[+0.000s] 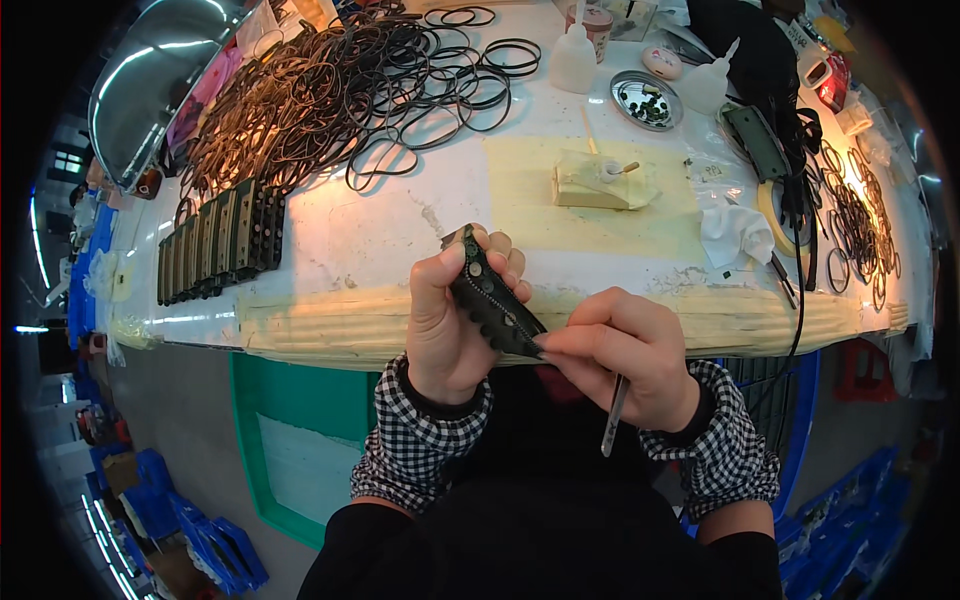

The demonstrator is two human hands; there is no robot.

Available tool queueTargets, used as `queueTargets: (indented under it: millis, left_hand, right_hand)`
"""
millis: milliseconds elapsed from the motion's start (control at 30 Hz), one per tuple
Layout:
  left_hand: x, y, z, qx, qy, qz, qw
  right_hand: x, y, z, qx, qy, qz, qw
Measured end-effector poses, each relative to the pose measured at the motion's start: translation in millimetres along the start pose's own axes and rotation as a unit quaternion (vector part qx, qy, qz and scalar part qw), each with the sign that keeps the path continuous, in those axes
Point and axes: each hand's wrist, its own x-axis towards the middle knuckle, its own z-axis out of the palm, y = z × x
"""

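My left hand (448,320) is closed round a dark green and black plastic housing (488,290), tilted above the table's front edge. Scalloped notches run along the housing's lower left side, and round metal-looking spots show on its face. At its lower right end, the fingertips of my right hand (630,350) pinch close against it, touching or nearly touching. A slim metal tool (615,418), which looks like tweezers, sticks out below my right palm with its flat end downward. Its other end is hidden by my fingers.
Black rubber rings (300,95) lie heaped at the back left, above a row of similar housings (220,240). Behind my hands are a yellowish block (600,185), a round metal dish (645,100) of small dark parts and squeeze bottles (573,60). A green tray (245,440) is below the table.
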Motion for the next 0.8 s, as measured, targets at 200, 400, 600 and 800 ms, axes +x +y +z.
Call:
queueTargets:
  millis: [200, 400, 600, 800]
  left_hand:
    - [0, 0, 0, 0.03, 0.008, 0.004, 0.999]
    - [0, 0, 0, 0.037, 0.029, 0.008, 0.999]
    - [-1, -2, 2, 0.054, 0.03, 0.002, 0.998]
    - [0, -1, 2, -0.003, 0.026, 0.004, 1.0]
  right_hand:
    - [3, 1, -2, -0.018, -0.035, -0.034, 0.999]
    - [-6, -7, -7, -0.13, -0.079, -0.058, 0.987]
    - [-20, -7, -1, -0.184, -0.049, -0.093, 0.977]
    - [-18, -5, 8, -0.098, 0.014, -0.061, 0.993]
